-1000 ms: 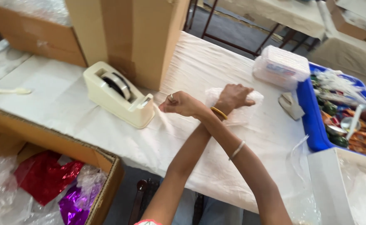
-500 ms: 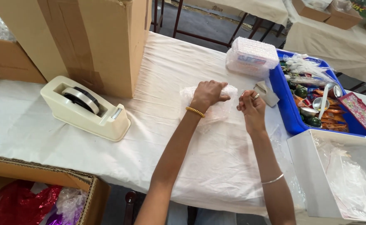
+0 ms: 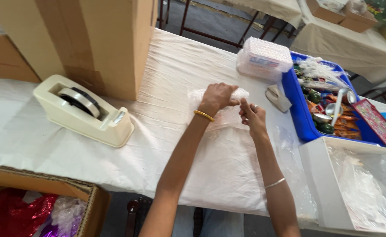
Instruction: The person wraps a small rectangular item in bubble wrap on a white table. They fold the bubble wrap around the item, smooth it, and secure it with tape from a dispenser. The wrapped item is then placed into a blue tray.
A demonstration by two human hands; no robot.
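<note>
Both hands are down on a small bubble-wrapped bundle [image 3: 221, 107], dead centre of the table. The left hand [image 3: 218, 97] lies curled over the top of it, fingers bent and pressing the crinkly clear plastic; a gold bangle [image 3: 204, 115] rings that wrist. The right hand [image 3: 252, 116] sits at the bundle's three o'clock, fingertips pinched together at the wrap's edge, a ring on one finger and a thin silver bracelet [image 3: 275, 183] further down the arm. Whether anything sits in that pinch, too small to tell.

At nine o'clock from the bundle stands a cream plastic tape dispenser [image 3: 84, 110], smooth and blocky, a roll of clear tape in its cradle. At eleven o'clock rises a tall brown cardboard box [image 3: 114, 44], taped seams showing. At one o'clock sits a clear lidded plastic tub [image 3: 264, 59], and at three a blue plastic tray [image 3: 299, 115] crowded with small ornaments and metal spoons. A white box [image 3: 322, 184] lined with loose plastic film sits at four o'clock. Down at eight o'clock, an open carton [image 3: 39, 184] holds shiny red and purple foil.

The table [image 3: 175, 70] wears a wrinkled white cloth. Beyond it lie dark floor, metal table legs and more cloth-draped tables.
</note>
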